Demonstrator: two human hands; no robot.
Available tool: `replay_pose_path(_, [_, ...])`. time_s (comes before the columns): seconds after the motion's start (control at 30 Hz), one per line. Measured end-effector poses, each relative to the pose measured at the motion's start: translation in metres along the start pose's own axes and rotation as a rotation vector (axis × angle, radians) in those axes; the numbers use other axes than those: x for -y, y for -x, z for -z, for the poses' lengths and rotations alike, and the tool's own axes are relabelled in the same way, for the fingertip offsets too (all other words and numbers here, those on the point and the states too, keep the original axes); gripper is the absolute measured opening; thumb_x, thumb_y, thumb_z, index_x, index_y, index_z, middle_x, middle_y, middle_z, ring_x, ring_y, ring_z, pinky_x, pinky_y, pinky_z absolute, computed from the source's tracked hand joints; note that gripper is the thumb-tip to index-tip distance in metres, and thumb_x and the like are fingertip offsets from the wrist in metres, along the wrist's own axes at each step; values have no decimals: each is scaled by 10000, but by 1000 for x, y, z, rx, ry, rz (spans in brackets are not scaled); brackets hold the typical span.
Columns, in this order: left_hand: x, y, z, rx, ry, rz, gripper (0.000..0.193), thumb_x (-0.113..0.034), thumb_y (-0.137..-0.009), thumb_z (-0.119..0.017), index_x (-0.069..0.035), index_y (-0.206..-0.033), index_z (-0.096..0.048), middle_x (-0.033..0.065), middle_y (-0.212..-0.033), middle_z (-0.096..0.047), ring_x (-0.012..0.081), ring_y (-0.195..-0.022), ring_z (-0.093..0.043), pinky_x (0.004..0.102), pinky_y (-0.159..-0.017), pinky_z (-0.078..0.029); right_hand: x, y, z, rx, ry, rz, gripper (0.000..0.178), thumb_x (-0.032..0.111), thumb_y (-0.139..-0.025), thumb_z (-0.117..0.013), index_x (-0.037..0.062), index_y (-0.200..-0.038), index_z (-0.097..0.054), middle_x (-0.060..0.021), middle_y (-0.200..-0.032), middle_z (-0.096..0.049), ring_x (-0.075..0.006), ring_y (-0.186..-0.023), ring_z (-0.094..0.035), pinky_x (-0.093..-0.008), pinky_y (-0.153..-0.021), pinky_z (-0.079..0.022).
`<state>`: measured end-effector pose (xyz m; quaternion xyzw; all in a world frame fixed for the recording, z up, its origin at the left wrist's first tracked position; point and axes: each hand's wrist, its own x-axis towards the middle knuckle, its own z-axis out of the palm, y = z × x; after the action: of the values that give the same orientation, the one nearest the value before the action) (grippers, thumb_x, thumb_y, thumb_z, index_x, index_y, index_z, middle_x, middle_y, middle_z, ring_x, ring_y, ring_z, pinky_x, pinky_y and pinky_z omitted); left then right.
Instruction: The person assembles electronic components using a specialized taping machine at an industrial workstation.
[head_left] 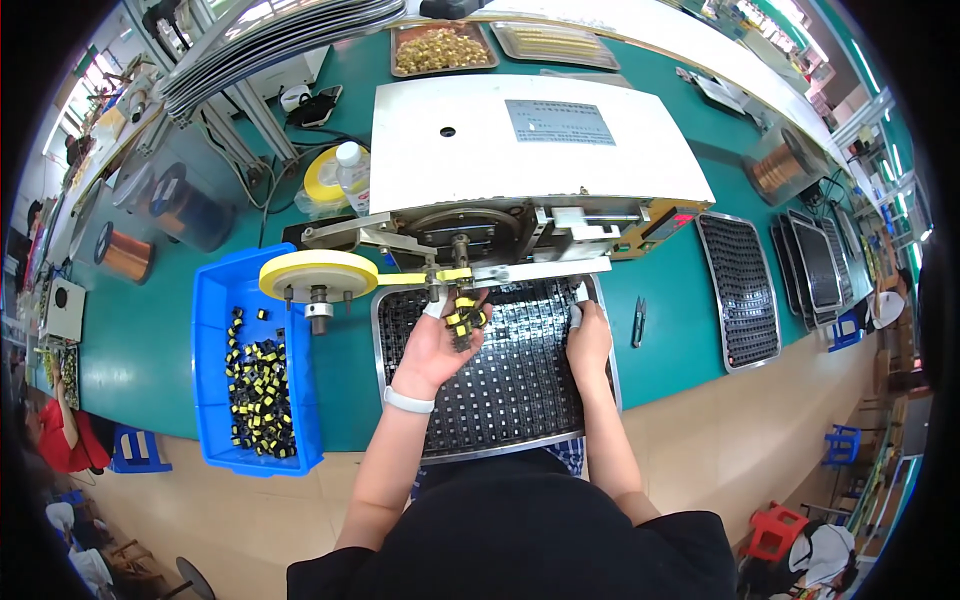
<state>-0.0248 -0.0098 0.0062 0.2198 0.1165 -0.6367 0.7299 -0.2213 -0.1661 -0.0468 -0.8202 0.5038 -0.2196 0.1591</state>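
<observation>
My left hand (432, 352), palm up and fingers curled, cradles several small black coil bobbins wrapped in yellow tape (464, 322). It is just below the tape head of a white taping machine (430, 180). From a large yellow tape roll (318, 271) on the machine's left, tape runs to that head. My right hand (589, 343) is closed near the right end of the machine's metal bar (545, 270), white covers on its fingertips; whatever it pinches is too small to tell. Beneath both hands lies a metal tray (617, 385) filled with rows of black parts.
A blue bin (208, 350) holding loose yellow-taped bobbins stands at left. Small snips (638, 322) lie right of the tray. Farther right are another filled tray (740, 290) and a copper wire spool (785, 170). A tray of golden parts (440, 50) sits behind the machine.
</observation>
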Motion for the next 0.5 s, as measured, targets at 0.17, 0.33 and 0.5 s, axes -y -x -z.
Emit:
replay_pose_path(0.17, [6, -6, 1, 291, 280, 95, 268, -302, -975, -511, -162, -1193, -580, 36, -1160, -572, 183, -1029, -522, 243, -588, -448, -2, 0, 9, -65, -162, 55, 102, -5, -863, -531, -14, -947, -589, -215, -931, -611, -427, -860, -586, -478, -752, -464])
replay_pose_path(0.33, [11, 6, 1, 307, 369, 184, 262, -301, -974, -520, -196, -1204, -591, 23, -1124, -529, 159, -987, -500, 212, -532, -421, 27, 1, 34, -183, -337, 157, 76, 16, -871, -604, -29, -928, -622, -200, -849, -632, -377, -758, -609, -415, -678, -473])
replay_pose_path(0.5, [7, 5, 3, 309, 247, 168, 254, -294, -975, -522, -176, -1195, -567, 23, -1112, -528, 149, -972, -499, 205, -506, -424, 79, 12, 30, -88, -659, 176, 90, -32, -855, -623, -28, -945, -627, -120, -835, -638, -200, -733, -630, -290, -658, -489])
